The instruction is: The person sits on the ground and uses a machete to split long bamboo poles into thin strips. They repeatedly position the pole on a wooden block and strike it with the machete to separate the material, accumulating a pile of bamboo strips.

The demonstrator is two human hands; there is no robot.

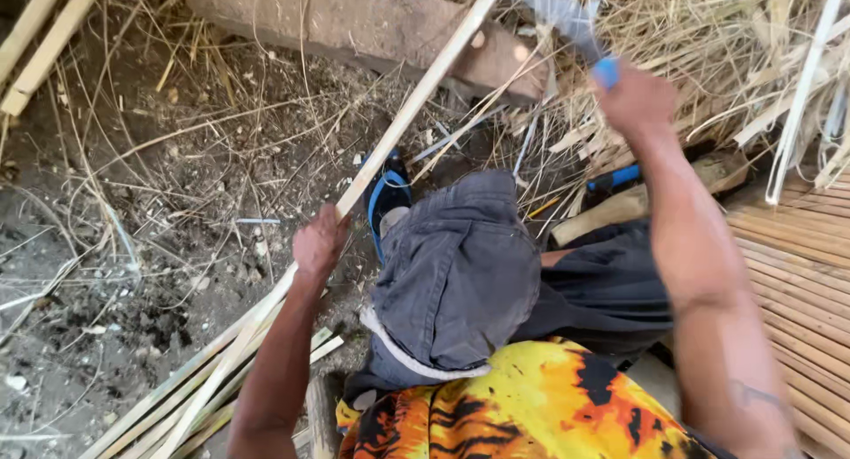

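Seen from above, seated on bare dirt. Left hand clenched around a long pale bamboo strip, grasping it about midway along its length; strip slanting from the lower left, up past the bent knee, to the top edge of the view. Right hand raised and closed on the blue handle of a blade, blurred, probably a machete or heavy knife, lifted above and to the right of the strip, apart from it.

Relative to the strip: just right of the gripping hand, a knee in dark grey shorts; just right of the strip's middle, a foot in a blue-strapped sandal. Below the shorts, an orange and yellow patterned shirt. Lower left end of the strip lying among a bundle of similar split strips on the ground. Upper part of the strip crossing in front of a reddish-brown log or block. Well to the right of the strip, a heap of dry straw and shavings, a second blue-handled tool beside a chunk of wood, and further right a mat of flat bamboo slats. Left of the strip, dark soil strewn with thin dry stalks.
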